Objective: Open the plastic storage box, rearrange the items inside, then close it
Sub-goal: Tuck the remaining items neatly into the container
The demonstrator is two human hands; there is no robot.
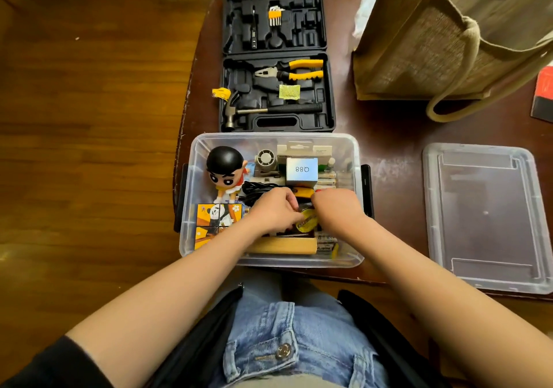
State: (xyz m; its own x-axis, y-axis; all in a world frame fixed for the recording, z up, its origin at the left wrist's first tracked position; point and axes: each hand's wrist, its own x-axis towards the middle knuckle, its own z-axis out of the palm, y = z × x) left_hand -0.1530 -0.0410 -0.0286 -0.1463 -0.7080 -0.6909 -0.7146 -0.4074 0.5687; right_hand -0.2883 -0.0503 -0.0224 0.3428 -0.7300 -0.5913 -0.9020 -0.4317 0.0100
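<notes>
Yellow roll seemingly pinched between both hands' fingertips

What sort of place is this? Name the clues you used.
Probably a room at home: a wooden floor, a dark table holding an open tool case, a jute bag and a household storage box.

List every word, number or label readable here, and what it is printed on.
"Q88", upside down to the camera: silver box in the plastic storage box.
White hang-tab package: print too small to read.
Batteries near the front wall: lettering blurred.
Panda box: picture only.
</notes>
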